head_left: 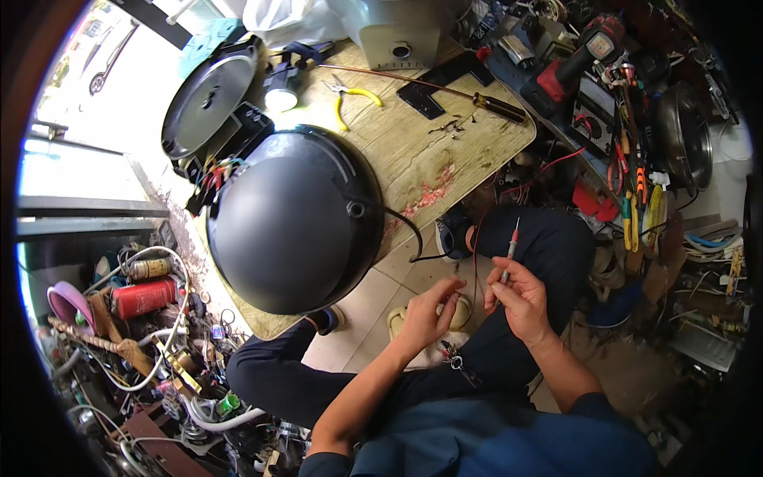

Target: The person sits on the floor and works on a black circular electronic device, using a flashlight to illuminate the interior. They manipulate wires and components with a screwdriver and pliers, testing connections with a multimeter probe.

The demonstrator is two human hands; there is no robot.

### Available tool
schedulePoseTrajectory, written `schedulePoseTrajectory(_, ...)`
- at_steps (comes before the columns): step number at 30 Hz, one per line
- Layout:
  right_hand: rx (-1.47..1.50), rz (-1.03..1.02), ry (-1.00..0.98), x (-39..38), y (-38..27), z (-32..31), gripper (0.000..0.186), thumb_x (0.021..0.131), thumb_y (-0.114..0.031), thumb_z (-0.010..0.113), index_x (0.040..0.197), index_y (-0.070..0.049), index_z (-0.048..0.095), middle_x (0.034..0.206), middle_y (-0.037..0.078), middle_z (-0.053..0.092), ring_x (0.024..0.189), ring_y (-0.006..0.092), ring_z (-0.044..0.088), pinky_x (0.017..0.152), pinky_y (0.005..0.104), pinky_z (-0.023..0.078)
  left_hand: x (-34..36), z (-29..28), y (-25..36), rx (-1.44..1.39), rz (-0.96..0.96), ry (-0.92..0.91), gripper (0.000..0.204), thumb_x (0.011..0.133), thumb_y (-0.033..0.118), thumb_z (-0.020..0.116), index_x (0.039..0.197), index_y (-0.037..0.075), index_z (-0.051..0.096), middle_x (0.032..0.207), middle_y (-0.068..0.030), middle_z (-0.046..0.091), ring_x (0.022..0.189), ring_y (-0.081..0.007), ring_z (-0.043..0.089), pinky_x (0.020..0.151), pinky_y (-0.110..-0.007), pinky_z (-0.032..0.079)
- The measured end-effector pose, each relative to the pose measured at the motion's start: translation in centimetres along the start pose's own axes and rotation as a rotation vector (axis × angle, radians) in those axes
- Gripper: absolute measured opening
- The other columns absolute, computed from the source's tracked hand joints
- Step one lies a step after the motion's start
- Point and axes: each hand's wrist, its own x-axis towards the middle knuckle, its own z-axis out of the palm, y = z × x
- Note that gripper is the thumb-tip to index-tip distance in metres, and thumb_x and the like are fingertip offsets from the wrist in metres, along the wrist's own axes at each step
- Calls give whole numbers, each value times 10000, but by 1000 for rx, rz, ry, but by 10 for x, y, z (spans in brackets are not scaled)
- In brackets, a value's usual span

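Observation:
My right hand [518,298] is closed around a red and grey test probe [511,253], its thin metal tip pointing up and away from me. A thin lead hangs down near the fingers. To its left, above my lap, my left hand [429,319] hovers with bent fingers, thumb and forefinger slightly apart, and I see nothing held in it. Beyond both hands, a large dark rounded appliance body [290,222] rests on the wooden table [453,147]. A black cord [413,230] trails from its side, and loose coloured wires [218,179] stick out at its far left.
Yellow-handled pliers [343,103], a long screwdriver [499,107] and a lit lamp [280,97] lie on the table. A round lid [208,103] leans at the far left. At right stand a red-black cordless drill [574,67] and a meter [592,111]. Clutter surrounds a red canister [145,297].

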Motion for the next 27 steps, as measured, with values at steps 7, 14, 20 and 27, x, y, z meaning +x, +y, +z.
schedulePoseTrajectory(7,-160,200,-14,15,-5,-1,274,1048,51,538,1296,32,652,1102,80,684,761,88,616,657,234,491,49,55,-112,215,-177,111,332,995,-18,594,1327,-16,600,1179,-237,712,1049,-441,710,892,-461,581)
schedulePoseTrajectory(14,-72,138,-37,33,1,11,526,1058,56,497,1576,-9,433,1201,149,679,782,109,611,739,264,534,95,96,-218,717,-332,55,400,1030,266,662,1344,22,615,1282,-221,703,1149,-444,674,930,-516,540)
schedulePoseTrajectory(20,-138,330,52,42,3,13,399,1069,-20,561,1458,31,487,1071,96,699,751,72,603,696,235,512,47,70,-298,257,-938,-153,734,975,659,643,1338,22,669,1038,-140,766,798,-250,692,766,-406,557)
schedulePoseTrajectory(27,-100,259,125,34,7,2,238,1090,-120,622,1270,10,536,967,53,696,716,56,592,650,221,489,50,42,-228,-120,-1048,-160,594,1053,569,569,1279,28,664,811,-158,766,582,-263,728,553,-374,543)
